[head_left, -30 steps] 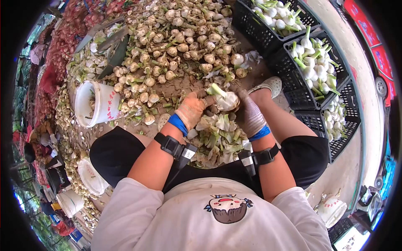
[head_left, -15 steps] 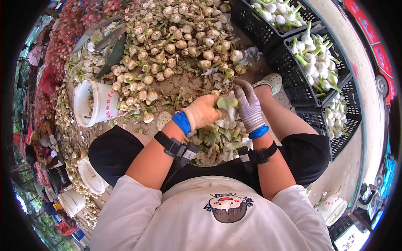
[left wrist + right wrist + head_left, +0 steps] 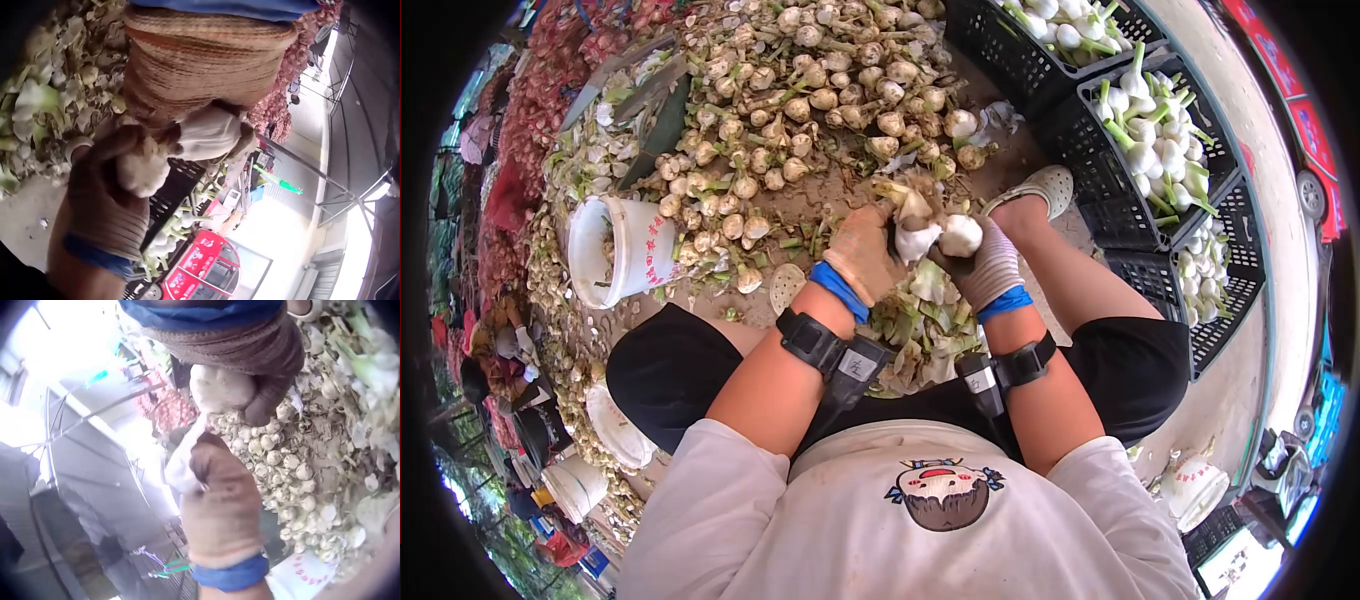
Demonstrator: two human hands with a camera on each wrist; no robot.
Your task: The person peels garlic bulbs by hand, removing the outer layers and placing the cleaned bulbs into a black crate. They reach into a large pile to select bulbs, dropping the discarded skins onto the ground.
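Two gloved hands meet over the person's lap, just above a heap of peelings [image 3: 925,335] on the ground between the knees. The left hand [image 3: 860,255], in a tan glove with a blue cuff, has its fingers [image 3: 206,134] curled round a strip of white skin [image 3: 915,243] that hangs off a garlic bulb [image 3: 960,236]. The right hand [image 3: 985,268], in a grey knit glove, cups that bulb, its fingers [image 3: 265,394] wrapped round the underside so that the pale head shows between them; the right wrist view shows the bulb pressed into the palm. The two hands touch at the bulb, left of the person's right foot in a pale shoe [image 3: 1040,188]. Far from the hands, a wide pile of unpeeled garlic [image 3: 820,90] with stalks and dirt covers the ground. At the left of it a white bucket [image 3: 615,250] lies tipped on its side, mouth to the left. On the right stand black crates [image 3: 1120,215]; the far ones hold clean white bulbs with green stalks [image 3: 1150,140], and another lot of peeled bulbs lies in a crate at the right edge. Near the left knee more white buckets [image 3: 615,425] sit on the ground. Each forearm carries a black strap with a camera.
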